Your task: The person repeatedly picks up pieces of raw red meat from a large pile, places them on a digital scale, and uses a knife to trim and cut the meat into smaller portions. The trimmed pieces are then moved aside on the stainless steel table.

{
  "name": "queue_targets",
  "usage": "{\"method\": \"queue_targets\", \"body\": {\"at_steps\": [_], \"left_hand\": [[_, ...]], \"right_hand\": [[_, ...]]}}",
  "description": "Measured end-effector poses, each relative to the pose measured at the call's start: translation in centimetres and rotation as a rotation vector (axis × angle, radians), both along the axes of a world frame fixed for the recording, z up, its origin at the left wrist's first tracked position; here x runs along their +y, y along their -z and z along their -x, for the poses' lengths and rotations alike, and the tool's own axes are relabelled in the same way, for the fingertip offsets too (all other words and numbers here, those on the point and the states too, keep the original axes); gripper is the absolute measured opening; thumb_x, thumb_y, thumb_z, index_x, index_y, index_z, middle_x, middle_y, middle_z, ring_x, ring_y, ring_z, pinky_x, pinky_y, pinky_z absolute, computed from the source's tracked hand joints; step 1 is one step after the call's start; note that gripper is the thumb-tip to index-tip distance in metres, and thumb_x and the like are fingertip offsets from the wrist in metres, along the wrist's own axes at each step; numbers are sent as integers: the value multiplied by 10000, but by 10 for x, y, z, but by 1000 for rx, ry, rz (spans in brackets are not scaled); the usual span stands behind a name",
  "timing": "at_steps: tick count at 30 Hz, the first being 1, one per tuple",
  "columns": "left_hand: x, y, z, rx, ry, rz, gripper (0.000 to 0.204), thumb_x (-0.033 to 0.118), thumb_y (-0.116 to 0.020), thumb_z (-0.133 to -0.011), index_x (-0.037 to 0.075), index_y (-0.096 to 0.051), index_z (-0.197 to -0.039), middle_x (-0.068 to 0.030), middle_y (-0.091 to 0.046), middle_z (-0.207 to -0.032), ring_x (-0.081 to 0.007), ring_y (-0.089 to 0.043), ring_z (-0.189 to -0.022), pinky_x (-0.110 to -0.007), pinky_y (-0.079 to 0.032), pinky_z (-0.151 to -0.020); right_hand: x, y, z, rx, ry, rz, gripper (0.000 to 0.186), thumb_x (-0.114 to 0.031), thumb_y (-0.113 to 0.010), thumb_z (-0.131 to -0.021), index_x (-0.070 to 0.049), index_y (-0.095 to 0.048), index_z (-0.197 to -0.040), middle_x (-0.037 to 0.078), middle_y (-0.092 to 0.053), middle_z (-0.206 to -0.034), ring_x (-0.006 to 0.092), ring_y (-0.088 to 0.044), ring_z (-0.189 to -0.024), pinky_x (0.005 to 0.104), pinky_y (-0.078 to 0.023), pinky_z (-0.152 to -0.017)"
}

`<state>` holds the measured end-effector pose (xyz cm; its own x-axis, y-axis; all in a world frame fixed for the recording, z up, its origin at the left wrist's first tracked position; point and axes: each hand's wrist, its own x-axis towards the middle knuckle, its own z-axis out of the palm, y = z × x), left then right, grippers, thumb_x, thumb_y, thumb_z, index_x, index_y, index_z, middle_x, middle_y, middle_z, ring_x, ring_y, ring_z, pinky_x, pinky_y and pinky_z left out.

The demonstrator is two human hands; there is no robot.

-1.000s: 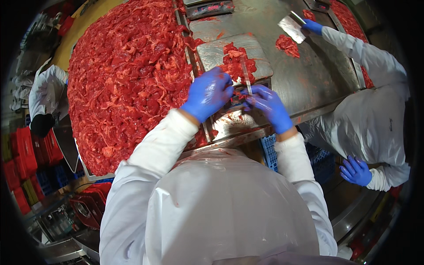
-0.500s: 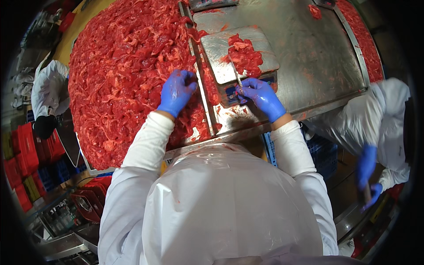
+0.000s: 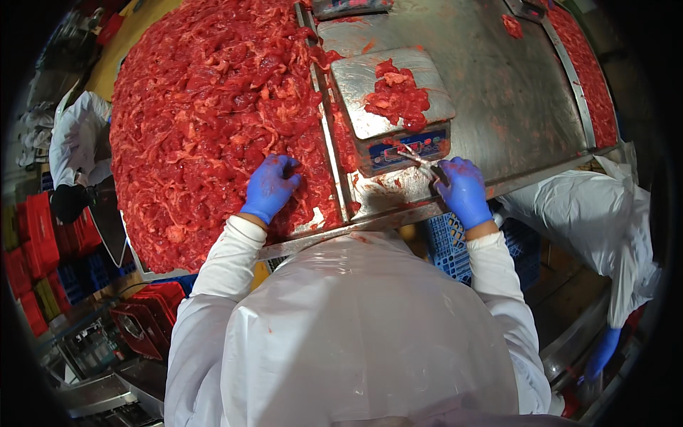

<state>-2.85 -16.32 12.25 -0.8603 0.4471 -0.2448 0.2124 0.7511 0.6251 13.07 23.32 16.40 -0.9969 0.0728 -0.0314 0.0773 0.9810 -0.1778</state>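
My left hand (image 3: 269, 188), gloved in blue, rests on the large heap of red meat pieces (image 3: 199, 121), its fingers loosely bent and apart. My right hand (image 3: 462, 188) is closed on a slim knife-like metal tool (image 3: 420, 161), which lies slanted in front of the scale's display. The steel scale (image 3: 352, 99) stands just right of a metal divider (image 3: 327, 142) and carries a small pile of meat (image 3: 397, 99) on its platform.
A second scale (image 3: 348, 6) sits at the top. More meat (image 3: 580, 71) lies beyond the steel table (image 3: 512, 107) at right. A co-worker (image 3: 597, 235) bends at the right, another (image 3: 78, 142) at left. Red crates (image 3: 43, 242) and blue crates (image 3: 448, 249) are below.
My right hand and tool have moved right and down, away from the scale's meat. My left hand has moved left and down. The right co-worker's arm has swung from the table to low down.
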Motion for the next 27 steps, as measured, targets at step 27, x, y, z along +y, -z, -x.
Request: {"method": "queue_targets", "body": {"at_steps": [27], "left_hand": [[-82,-54,110,413,-366,-50,410,196,-781,-865,51,-687,-1236,-181,-665,-1263,-313,-674,-1124,-430,-554,-963]], "right_hand": [[48,19,182,329,635,492,652,-340,-718,-950,0,-501,-1462,272,-664,-1324,429,-656,-1202,455,-496,-1068]]}}
